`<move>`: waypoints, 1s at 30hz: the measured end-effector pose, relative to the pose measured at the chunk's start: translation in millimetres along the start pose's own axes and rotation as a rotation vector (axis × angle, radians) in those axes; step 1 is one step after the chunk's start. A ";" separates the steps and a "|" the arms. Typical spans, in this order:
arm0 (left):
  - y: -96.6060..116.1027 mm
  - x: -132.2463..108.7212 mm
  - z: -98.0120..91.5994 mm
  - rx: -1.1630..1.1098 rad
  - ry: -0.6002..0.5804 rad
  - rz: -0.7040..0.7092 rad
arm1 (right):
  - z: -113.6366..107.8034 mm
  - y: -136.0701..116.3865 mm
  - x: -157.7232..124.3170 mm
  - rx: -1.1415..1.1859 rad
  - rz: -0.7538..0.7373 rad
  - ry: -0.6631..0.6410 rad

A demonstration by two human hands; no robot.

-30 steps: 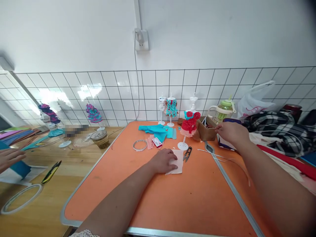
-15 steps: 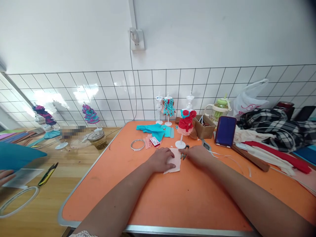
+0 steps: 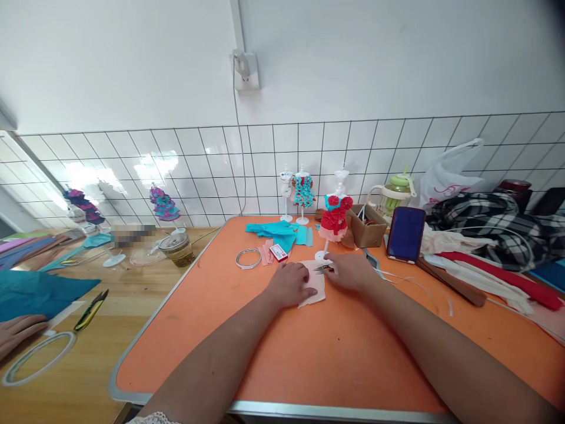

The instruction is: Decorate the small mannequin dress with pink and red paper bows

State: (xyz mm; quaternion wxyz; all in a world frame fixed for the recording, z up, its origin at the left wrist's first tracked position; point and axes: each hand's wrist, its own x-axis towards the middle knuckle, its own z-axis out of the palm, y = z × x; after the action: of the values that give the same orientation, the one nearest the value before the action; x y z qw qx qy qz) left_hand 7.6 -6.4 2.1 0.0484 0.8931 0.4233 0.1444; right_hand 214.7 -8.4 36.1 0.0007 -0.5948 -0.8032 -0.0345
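My left hand lies flat, fingers spread, on a small pale pink piece of paper on the orange table. My right hand is closed around small thread snips, whose tips point at the paper's top edge. Just behind stands a little white mannequin in a red and pink paper dress.
Teal paper pieces, a tape ring, a small red-and-white box, two more mannequins, a cardboard box, a phone and checked cloth crowd the back. At left another person's hand rests by teal paper on a wooden table.
My right hand came back from the cardboard box, took up the snips beside the mannequin base and brought them over the pink paper. My left hand stayed put. The other person's teal paper dropped to the table.
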 end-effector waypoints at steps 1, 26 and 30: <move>-0.9 -0.1 -2.0 -0.001 0.035 0.000 | -3.2 1.1 -4.9 0.037 0.050 0.040; -8.5 -3.9 -25.0 0.081 -0.047 0.072 | 12.0 -12.5 -68.4 0.282 -0.500 -0.072; 8.7 -1.3 -29.0 -0.031 -0.128 0.249 | 10.4 -11.1 -70.0 0.328 -0.480 -0.100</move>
State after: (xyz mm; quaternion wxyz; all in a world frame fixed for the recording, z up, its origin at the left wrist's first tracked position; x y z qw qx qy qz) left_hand 4.6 -14.0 31.3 0.0708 0.9453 0.3030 0.0984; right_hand 225.0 -77.9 22.2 0.0492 -0.3805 -0.9148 0.1260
